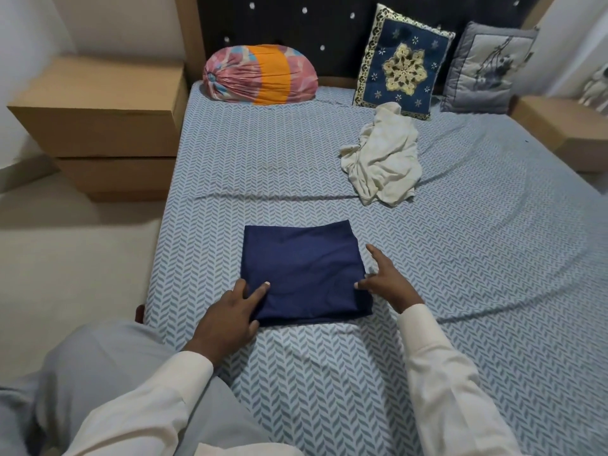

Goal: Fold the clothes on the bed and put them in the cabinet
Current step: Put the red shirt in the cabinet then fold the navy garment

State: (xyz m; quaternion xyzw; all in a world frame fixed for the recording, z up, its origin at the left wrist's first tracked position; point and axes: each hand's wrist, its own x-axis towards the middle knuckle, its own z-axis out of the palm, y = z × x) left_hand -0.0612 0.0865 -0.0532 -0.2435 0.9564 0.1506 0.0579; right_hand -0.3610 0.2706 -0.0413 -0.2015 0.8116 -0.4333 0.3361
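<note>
A dark blue garment (302, 271) lies folded into a flat rectangle on the bed (263, 166), near its front edge. My left hand (230, 311) rests on the garment's near left corner, index finger stretched out on the cloth. My right hand (385, 278) touches the garment's right edge with its fingertips, fingers spread. A crumpled cream cloth (383, 159) lies unfolded further back on the bed, to the right of centre. The cabinet is not in view.
A pink and orange bolster (260, 74), a blue patterned cushion (403, 60) and a grey cushion (487, 67) lean at the dark headboard. Brown bedside units stand at the left (98, 120) and at the right (566, 126). Pale floor lies left of the bed.
</note>
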